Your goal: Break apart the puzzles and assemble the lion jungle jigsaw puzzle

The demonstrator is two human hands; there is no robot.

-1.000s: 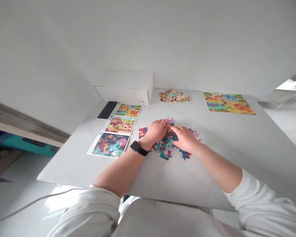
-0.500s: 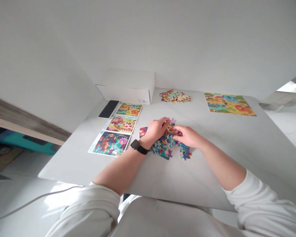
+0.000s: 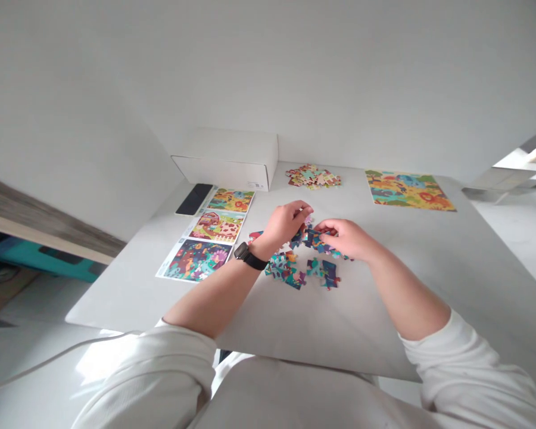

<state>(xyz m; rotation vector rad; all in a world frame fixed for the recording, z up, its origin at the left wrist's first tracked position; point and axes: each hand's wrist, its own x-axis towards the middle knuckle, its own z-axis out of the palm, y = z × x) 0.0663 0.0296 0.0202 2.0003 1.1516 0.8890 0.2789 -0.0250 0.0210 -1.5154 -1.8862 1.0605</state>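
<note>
Multicoloured jigsaw pieces (image 3: 290, 268) are catalogued loose in a scattered group near the middle of the white table (image 3: 361, 310). They are judged light, thin and stiff, probably card, and best taken by their edges between the fingertips, the small tabs being the likeliest part to bend. The left hand (image 3: 287, 223) and right hand (image 3: 345, 239) are both held half closed over the group's far part, fingertips among the pieces; whether a piece is gripped cannot be told. A black wristwatch (image 3: 245, 255) is worn on the left wrist. A second heap of pieces (image 3: 313, 177) is placed by the far edge, and a flat animal-scene picture (image 3: 408, 191) towards the far right corner. Three picture cards (image 3: 196, 260) are laid along the left edge, with a black phone (image 3: 194, 199) beyond them and a white cardboard box (image 3: 226, 159) at the far left corner.
</note>
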